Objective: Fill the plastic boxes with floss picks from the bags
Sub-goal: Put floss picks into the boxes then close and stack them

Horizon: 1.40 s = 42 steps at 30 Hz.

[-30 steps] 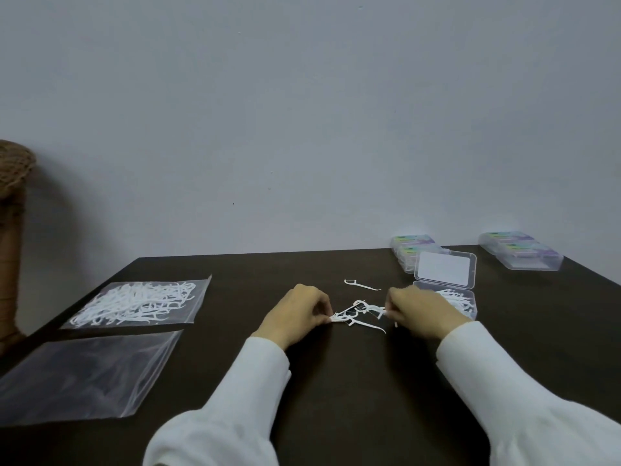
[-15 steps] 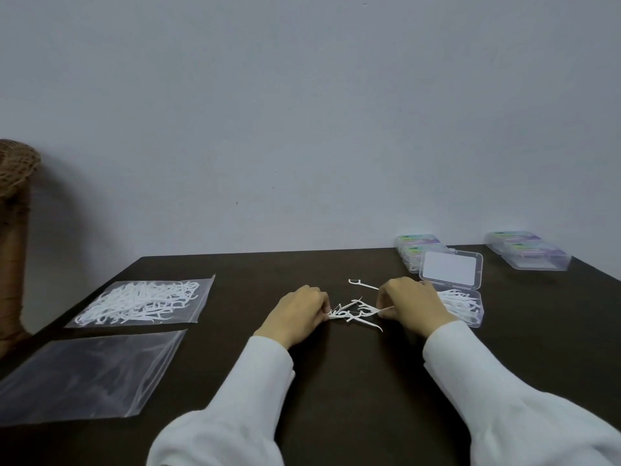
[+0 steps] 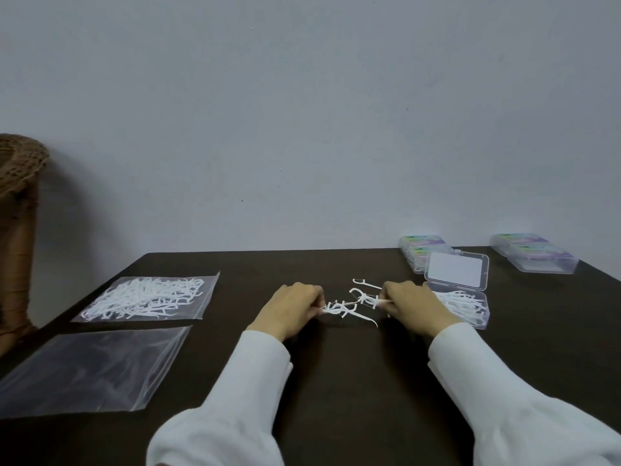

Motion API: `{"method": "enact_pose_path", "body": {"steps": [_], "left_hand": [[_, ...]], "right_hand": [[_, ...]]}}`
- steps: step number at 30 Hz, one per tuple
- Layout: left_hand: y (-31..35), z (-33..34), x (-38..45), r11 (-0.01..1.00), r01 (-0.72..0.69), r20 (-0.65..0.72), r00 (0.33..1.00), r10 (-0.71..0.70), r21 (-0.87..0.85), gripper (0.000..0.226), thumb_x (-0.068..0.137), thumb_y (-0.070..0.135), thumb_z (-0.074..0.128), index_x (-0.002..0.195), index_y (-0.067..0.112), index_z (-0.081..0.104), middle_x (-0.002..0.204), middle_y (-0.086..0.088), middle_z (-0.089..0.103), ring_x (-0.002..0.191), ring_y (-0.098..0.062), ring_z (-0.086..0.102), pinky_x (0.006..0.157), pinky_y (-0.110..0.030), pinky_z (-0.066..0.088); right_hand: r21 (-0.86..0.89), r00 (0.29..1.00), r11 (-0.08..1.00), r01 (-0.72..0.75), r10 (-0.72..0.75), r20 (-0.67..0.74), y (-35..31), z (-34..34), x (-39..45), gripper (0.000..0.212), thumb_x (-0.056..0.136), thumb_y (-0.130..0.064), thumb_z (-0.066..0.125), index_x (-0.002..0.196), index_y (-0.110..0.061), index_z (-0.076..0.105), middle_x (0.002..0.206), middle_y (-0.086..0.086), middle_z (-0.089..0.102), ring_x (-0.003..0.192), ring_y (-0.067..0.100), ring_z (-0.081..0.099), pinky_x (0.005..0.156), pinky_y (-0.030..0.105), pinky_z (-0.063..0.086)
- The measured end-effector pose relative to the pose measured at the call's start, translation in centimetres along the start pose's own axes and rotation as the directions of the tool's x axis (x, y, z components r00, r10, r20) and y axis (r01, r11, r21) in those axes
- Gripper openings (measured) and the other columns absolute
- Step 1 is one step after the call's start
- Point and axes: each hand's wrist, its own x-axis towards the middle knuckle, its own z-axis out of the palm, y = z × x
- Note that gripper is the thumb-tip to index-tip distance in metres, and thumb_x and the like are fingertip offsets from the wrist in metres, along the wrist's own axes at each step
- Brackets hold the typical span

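Pinching grips are being applied by both hands: left hand (image 3: 291,309) and right hand (image 3: 414,306) are each holding floss picks (image 3: 349,306) on the worktop (image 3: 336,381). Open box (image 3: 465,306) is lying just right of the right hand, nearer that hand.

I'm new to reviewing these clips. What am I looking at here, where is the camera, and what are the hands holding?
No machine: a person wears a camera on the head, looking down at their own hands on a dark table. The left hand and right hand each pinch white floss picks from a small loose pile. An open plastic box partly filled with picks sits by the right hand, closed boxes behind. At left lie a bag of picks and an empty bag.
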Motion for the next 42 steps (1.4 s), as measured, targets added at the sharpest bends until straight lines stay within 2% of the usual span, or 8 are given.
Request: {"method": "enact_pose_path", "body": {"steps": [4, 6, 12, 17, 24, 31, 37, 42], "left_hand": [[0.1, 0.0, 0.1, 0.997, -0.002, 0.007, 1.000, 0.003, -0.078, 0.001, 0.092, 0.022, 0.058, 0.092, 0.021, 0.058, 0.099, 0.000, 0.066, 0.089, -0.018, 0.060, 0.074, -0.024, 0.040], [0.3, 0.1, 0.0, 0.996, -0.011, -0.009, 1.000, 0.010, -0.084, 0.001, 0.092, 0.021, 0.059, 0.092, 0.022, 0.058, 0.097, 0.001, 0.065, 0.087, -0.016, 0.059, 0.073, -0.023, 0.038], [0.6, 0.2, -0.2, 0.996, -0.003, -0.047, 0.999, -0.001, -0.089, 0.007, 0.093, 0.017, 0.056, 0.098, 0.018, 0.061, 0.100, 0.000, 0.065, 0.083, -0.012, 0.054, 0.073, -0.021, 0.037], [1.1, 0.5, -0.4, 0.992, -0.006, -0.132, 0.991, -0.010, -0.123, 0.008, 0.093, 0.023, 0.057, 0.098, 0.019, 0.062, 0.097, 0.004, 0.065, 0.091, -0.015, 0.059, 0.070, -0.021, 0.034], [2.2, 1.1, -0.3, 0.991, 0.000, -0.257, 0.966, -0.035, -0.136, 0.008, 0.093, 0.023, 0.057, 0.098, 0.019, 0.061, 0.097, 0.003, 0.065, 0.090, -0.015, 0.058, 0.071, -0.022, 0.036], [2.7, 0.9, -0.4, 0.998, -0.007, -0.420, 0.907, -0.022, -0.068, 0.010, 0.096, 0.020, 0.051, 0.102, 0.019, 0.060, 0.100, 0.004, 0.062, 0.096, -0.015, 0.055, 0.085, -0.027, 0.039], [2.6, 1.0, -0.5, 0.991, -0.065, -0.506, 0.862, -0.002, -0.115, 0.009, 0.095, 0.023, 0.053, 0.098, 0.018, 0.060, 0.091, 0.008, 0.057, 0.088, -0.012, 0.054, 0.081, -0.024, 0.039], [3.6, 2.0, 0.6, 0.915, -0.129, -0.447, 0.893, -0.061, -0.383, 0.003, 0.091, 0.021, 0.060, 0.089, 0.023, 0.061, 0.089, 0.005, 0.061, 0.084, -0.006, 0.056, 0.074, -0.018, 0.045]], "right_hand": [[0.536, 0.998, 0.844, 0.026, 0.009, -0.062, 0.0, -0.5, 0.0, 0.010, 0.087, -0.024, 0.064, 0.081, -0.017, 0.060, 0.072, -0.003, 0.063, 0.066, 0.001, 0.060, 0.064, 0.014, 0.044], [0.615, 0.999, 0.788, 0.033, -0.019, -0.029, -0.4, -0.8, -0.2, 0.009, 0.083, -0.021, 0.069, 0.076, -0.016, 0.065, 0.062, -0.006, 0.061, 0.047, -0.007, 0.053, 0.053, 0.005, 0.040], [0.633, 1.000, 0.774, -0.016, 0.005, 0.019, -0.9, -0.4, -0.4, 0.012, 0.081, -0.025, 0.071, 0.085, -0.014, 0.076, 0.050, -0.019, 0.058, 0.049, -0.010, 0.052, 0.051, 0.002, 0.037], [0.724, 0.997, 0.688, -0.047, 0.071, -0.003, -1.2, -0.3, -0.7, 0.011, 0.081, -0.020, 0.071, 0.089, -0.014, 0.075, 0.072, -0.003, 0.067, 0.058, -0.002, 0.055, 0.051, 0.002, 0.039], [0.946, 0.969, 0.281, -0.162, 0.225, 0.100, -1.4, 0.8, -0.5, 0.021, 0.079, -0.005, 0.070, 0.100, 0.000, 0.070, 0.092, 0.008, 0.070, 0.074, 0.011, 0.063, 0.054, 0.015, 0.050], [0.985, 0.966, -0.044, -0.164, 0.196, 0.170, -1.2, 0.1, -0.7, 0.023, 0.080, 0.009, 0.062, 0.102, 0.012, 0.063, 0.078, 0.012, 0.066, 0.055, 0.008, 0.066, 0.056, 0.014, 0.054], [0.995, 0.957, -0.004, -0.100, 0.273, 0.098, 1.7, -1.7, -1.5, 0.025, 0.080, 0.007, 0.062, 0.105, 0.007, 0.063, 0.085, 0.013, 0.066, 0.062, 0.011, 0.065, 0.061, 0.013, 0.055], [0.777, 0.911, 0.621, -0.103, 0.373, -0.178, 7.6, -2.9, -2.8, 0.019, 0.077, -0.010, 0.074, 0.096, -0.010, 0.074, 0.087, 0.002, 0.070, 0.076, 0.007, 0.062, 0.073, 0.013, 0.050]]}}
